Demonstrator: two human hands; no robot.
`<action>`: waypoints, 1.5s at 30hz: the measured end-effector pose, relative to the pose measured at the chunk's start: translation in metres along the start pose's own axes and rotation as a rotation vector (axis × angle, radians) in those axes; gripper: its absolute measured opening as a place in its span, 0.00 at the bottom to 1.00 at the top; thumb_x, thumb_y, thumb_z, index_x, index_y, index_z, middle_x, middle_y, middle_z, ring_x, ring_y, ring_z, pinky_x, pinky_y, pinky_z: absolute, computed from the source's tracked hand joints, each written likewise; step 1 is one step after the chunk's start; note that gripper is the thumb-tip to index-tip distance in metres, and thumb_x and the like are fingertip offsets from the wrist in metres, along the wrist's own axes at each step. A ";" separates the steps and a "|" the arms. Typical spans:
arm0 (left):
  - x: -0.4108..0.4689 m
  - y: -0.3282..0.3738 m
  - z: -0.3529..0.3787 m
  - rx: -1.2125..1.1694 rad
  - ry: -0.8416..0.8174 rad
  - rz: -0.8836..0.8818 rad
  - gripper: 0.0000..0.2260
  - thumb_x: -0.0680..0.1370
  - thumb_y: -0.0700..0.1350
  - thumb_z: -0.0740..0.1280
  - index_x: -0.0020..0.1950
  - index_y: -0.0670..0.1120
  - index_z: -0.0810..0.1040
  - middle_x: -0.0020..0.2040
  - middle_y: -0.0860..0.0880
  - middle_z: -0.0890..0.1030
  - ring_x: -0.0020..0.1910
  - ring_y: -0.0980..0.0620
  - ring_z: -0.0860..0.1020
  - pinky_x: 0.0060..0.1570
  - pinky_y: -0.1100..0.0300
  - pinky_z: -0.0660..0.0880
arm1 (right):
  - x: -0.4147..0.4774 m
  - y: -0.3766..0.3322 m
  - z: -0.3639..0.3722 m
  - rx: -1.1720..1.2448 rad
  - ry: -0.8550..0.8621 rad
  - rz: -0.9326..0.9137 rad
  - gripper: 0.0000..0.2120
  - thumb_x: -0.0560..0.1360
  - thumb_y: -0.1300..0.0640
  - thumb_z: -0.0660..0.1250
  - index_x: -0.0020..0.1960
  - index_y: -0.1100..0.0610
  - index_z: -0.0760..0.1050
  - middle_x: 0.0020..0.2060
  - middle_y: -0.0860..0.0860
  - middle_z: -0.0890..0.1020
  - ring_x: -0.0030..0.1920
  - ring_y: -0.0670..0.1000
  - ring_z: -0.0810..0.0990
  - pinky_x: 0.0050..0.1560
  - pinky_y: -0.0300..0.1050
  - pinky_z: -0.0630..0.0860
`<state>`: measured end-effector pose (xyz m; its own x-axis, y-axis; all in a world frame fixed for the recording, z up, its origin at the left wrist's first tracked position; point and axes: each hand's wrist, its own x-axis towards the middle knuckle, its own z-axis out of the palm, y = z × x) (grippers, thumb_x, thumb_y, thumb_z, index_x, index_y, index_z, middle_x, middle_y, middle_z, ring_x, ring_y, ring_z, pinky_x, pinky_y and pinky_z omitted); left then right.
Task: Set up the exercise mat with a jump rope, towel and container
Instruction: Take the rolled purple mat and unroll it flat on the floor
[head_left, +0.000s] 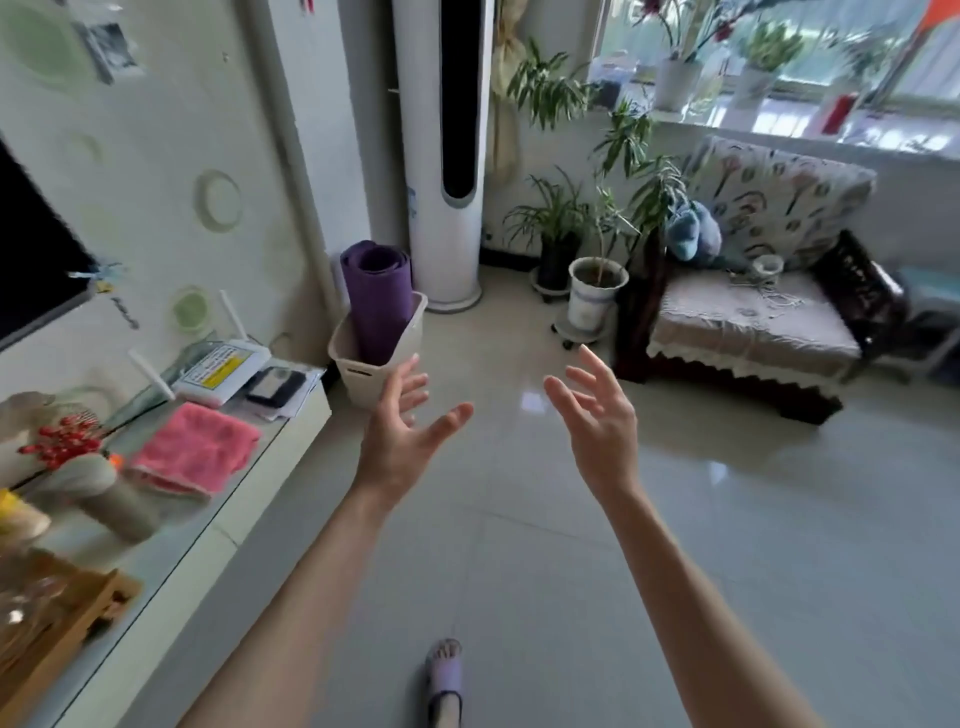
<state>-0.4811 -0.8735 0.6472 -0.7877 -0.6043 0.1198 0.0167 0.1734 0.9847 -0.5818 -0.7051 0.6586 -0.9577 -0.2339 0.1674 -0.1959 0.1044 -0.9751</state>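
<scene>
Mat (376, 296), rolled purple, stands upright in the beige bin (363, 376). Left hand (402, 431) and right hand (597, 421) hover near the bin, each grip spread, empty. Judging by this, clasp the roll above the bin's rim with 2 hands, lifting straight so the bin does not tip.

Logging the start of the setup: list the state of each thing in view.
exercise mat: rolled, upright in the basket.
basket: on the floor, holding the mat.
towel: folded, on the cabinet top.
jump rope: loose heap on the sofa seat.
container: on the sofa seat, by the rope; lid unclear.
left hand: open, empty.
right hand: open, empty.
</scene>
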 end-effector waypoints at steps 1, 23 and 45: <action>0.015 -0.003 0.009 0.007 -0.020 -0.002 0.43 0.58 0.62 0.73 0.70 0.53 0.66 0.59 0.52 0.74 0.59 0.53 0.75 0.62 0.54 0.71 | 0.014 0.003 -0.001 -0.007 0.018 0.007 0.29 0.72 0.53 0.72 0.71 0.53 0.68 0.60 0.55 0.79 0.52 0.50 0.82 0.50 0.41 0.78; 0.444 -0.073 0.111 -0.033 0.070 -0.098 0.45 0.57 0.62 0.74 0.72 0.56 0.62 0.63 0.48 0.74 0.60 0.54 0.75 0.59 0.58 0.69 | 0.464 0.086 0.113 -0.019 -0.060 0.103 0.28 0.73 0.52 0.72 0.71 0.49 0.68 0.59 0.49 0.79 0.46 0.35 0.79 0.45 0.31 0.74; 0.768 -0.185 0.071 -0.017 0.638 -0.356 0.35 0.67 0.47 0.77 0.71 0.54 0.65 0.62 0.50 0.75 0.61 0.56 0.75 0.64 0.53 0.71 | 0.824 0.177 0.380 -0.092 -0.698 0.144 0.27 0.74 0.51 0.70 0.71 0.50 0.68 0.58 0.46 0.77 0.46 0.33 0.78 0.40 0.25 0.72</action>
<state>-1.1330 -1.3149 0.5483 -0.2357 -0.9582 -0.1622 -0.1601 -0.1264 0.9790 -1.3259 -1.2473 0.5690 -0.6236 -0.7717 -0.1246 -0.1237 0.2548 -0.9591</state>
